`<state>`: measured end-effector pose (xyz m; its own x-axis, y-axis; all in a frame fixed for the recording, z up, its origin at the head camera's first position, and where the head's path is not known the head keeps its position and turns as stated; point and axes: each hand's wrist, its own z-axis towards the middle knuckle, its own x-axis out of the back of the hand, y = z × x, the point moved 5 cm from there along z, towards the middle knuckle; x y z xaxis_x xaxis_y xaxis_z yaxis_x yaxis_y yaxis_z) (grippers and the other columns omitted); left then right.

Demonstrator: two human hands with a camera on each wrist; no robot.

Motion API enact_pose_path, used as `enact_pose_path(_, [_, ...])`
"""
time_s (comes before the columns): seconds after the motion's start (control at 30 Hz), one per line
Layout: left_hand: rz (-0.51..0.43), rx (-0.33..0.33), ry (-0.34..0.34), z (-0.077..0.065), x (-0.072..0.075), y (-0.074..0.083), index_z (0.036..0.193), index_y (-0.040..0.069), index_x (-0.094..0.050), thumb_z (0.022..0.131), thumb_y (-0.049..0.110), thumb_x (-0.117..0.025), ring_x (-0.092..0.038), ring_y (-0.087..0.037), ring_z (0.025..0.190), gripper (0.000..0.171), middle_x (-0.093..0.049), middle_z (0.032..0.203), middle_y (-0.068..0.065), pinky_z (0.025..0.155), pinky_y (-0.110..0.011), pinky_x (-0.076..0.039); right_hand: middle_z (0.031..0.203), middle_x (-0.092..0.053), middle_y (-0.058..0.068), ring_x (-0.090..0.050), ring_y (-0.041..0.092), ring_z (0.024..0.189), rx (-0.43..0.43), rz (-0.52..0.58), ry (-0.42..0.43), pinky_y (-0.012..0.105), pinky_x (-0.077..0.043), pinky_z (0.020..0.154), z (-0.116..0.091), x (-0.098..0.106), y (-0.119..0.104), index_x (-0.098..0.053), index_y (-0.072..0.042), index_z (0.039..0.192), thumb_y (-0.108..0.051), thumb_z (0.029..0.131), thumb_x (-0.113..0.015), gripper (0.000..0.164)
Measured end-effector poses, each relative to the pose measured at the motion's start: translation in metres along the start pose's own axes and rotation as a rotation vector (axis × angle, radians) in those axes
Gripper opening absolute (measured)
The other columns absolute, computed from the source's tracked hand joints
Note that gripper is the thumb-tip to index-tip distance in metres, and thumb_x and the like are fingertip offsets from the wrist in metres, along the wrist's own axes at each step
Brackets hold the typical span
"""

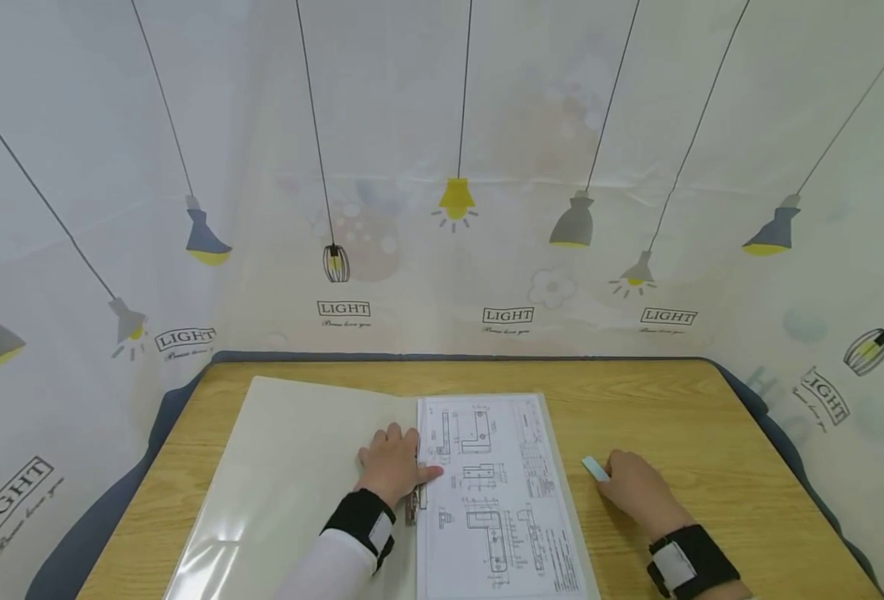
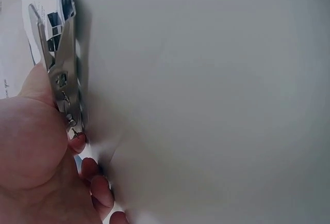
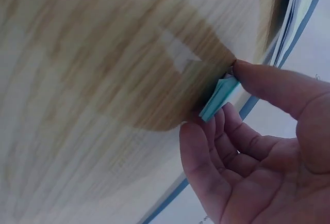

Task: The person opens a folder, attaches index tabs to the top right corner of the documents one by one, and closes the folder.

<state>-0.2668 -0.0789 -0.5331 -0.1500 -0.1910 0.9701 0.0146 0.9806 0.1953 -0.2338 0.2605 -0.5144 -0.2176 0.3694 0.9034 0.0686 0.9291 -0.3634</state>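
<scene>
Tabletop [image 1: 681, 408]; clip [image 2: 65, 59] clearest from left wrist.

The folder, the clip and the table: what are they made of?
Folder: probably smooth, glossy plastic; light shines in streaks. Clip: looks like bare metal, silvery and shiny. Table: wood or maybe a wood print, faintly glossy; it shows grain.

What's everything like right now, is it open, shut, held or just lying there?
Folder, open on the table
Drawing sheet, face up in the folder
Metal clip, can't tell if open or shut
Left hand, resting on the folder
Right hand, pinching
Small blue piece, held
</scene>
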Motion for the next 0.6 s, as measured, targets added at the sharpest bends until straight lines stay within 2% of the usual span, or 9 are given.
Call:
enact_pose_path(0.3, [0.003, -0.010, 0.017, -0.001, 0.001, 0.001, 0.111, 0.012, -0.056, 0.071, 0.060, -0.071, -0.041, -0.026, 0.087, 0.064, -0.043, 0.091, -0.008, 0.069, -0.042, -0.036, 0.076, -0.053, 0.005, -0.048, 0.019, 0.067, -0.028, 0.086, -0.004, 0.029, -0.037, 0.056, 0.001, 0.000, 0.006, -0.057, -0.002, 0.085, -0.012, 0.078, -0.069, 0.017])
enact_pose_path(0.43, [0.019, -0.011, 0.029, -0.003, 0.002, 0.002, 0.114, 0.011, -0.056, 0.071, 0.062, -0.069, -0.041, -0.026, 0.086, 0.068, -0.044, 0.091, -0.008, 0.069, -0.041, -0.037, 0.079, -0.053, 0.006, -0.048, 0.019, 0.067, -0.021, 0.090, 0.040, 0.029, -0.038, 0.055, 0.002, 0.004, 0.005, -0.057, -0.003, 0.089, -0.014, 0.077, -0.069, 0.020])
enact_pose_path(0.6, [-0.013, -0.001, 0.047, -0.011, 0.010, 0.006, 0.115, 0.007, -0.056, 0.073, 0.061, -0.069, -0.043, -0.025, 0.082, 0.069, -0.048, 0.090, -0.009, 0.069, -0.039, -0.039, 0.083, -0.050, 0.007, -0.047, 0.018, 0.067, 0.055, 0.076, 0.128, 0.028, -0.037, 0.054, -0.003, 0.017, -0.008, -0.057, -0.005, 0.091, -0.019, 0.079, -0.071, 0.024])
